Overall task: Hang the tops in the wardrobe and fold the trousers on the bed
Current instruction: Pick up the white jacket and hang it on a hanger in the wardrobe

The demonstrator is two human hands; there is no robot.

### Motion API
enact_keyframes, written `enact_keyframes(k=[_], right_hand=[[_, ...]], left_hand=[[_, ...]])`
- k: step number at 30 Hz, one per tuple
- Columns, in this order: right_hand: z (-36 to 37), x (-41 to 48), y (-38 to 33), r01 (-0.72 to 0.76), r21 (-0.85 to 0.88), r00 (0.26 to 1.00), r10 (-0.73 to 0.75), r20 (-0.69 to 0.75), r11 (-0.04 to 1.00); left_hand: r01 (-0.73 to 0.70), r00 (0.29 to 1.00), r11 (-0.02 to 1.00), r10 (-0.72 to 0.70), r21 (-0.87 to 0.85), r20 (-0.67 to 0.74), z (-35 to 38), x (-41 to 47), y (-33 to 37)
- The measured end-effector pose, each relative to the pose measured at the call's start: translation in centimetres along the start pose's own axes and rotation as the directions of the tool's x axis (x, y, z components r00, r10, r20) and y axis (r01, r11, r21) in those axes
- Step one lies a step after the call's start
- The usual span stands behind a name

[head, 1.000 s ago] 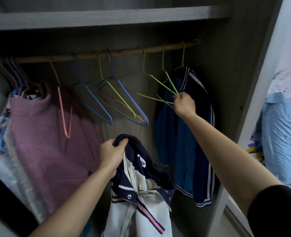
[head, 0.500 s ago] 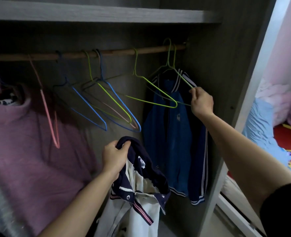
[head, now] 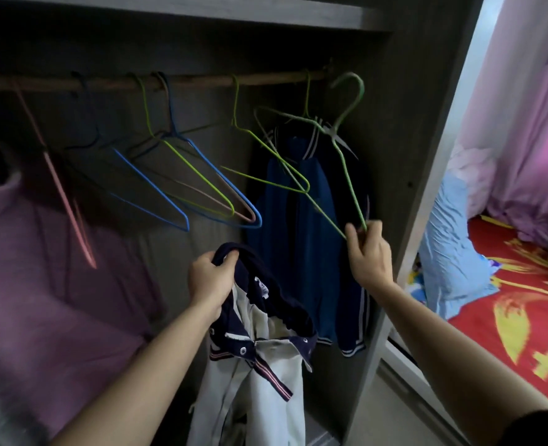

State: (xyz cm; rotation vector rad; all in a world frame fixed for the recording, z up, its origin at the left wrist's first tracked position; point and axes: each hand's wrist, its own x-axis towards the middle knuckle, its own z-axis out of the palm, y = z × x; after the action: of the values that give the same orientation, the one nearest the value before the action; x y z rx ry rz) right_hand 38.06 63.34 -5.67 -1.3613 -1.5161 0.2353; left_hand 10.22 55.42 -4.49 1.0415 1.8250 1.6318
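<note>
My left hand (head: 210,278) grips the navy collar of a white top (head: 256,365) with navy and red trim, which hangs down in front of the open wardrobe. My right hand (head: 367,252) pinches the lower corner of a green wire hanger (head: 346,156). That hanger's hook is off the wooden rail (head: 202,82) and sits just right of its end. A blue jacket (head: 305,226) hangs on the rail behind the hanger.
Several empty wire hangers (head: 202,188) in blue, green and pink hang on the rail. A mauve garment (head: 47,278) fills the wardrobe's left side. The wardrobe's side panel (head: 427,156) stands at right, with a bed (head: 524,300) under a red patterned cover beyond it.
My right hand has lifted the green hanger off the rail and drawn it down and to the right. The view has swung right, showing more of the bed. My left hand keeps its hold on the top.
</note>
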Motion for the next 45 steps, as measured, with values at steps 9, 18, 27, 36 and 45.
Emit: enact_keyframes(k=[9,18,27,36,45], right_hand=[[-3.4,-10.4,2.2,-0.084,-0.086,0.996,0.081,-0.039,0.993],[-7.8,-19.6,2.7,-0.251,0.046,0.967,0.252,-0.025,0.967],[-14.6,-19.7,-1.6,-0.271,-0.144,0.921,0.3,0.249,0.952],[-19.7,-18.2,-1.7,-0.111,-0.217,0.821,0.213,0.53,0.97],[-11.7,-20.4,4.0,-0.448,-0.028,0.807,0.418,0.418,0.894]], left_hand=[[-0.007,0.979,1.0,0.006,0.003,0.204,1.7,-2.6,-2.2],[-0.118,0.913,0.989,0.072,0.093,0.401,3.9,-7.2,-4.5],[-0.192,0.927,0.931,0.068,0.312,0.368,5.3,-8.3,-5.7],[-0.403,0.852,0.819,0.173,0.409,0.494,8.5,-13.2,-4.1],[-0.479,0.716,0.876,0.354,0.054,0.601,10.6,-16.8,1.0]])
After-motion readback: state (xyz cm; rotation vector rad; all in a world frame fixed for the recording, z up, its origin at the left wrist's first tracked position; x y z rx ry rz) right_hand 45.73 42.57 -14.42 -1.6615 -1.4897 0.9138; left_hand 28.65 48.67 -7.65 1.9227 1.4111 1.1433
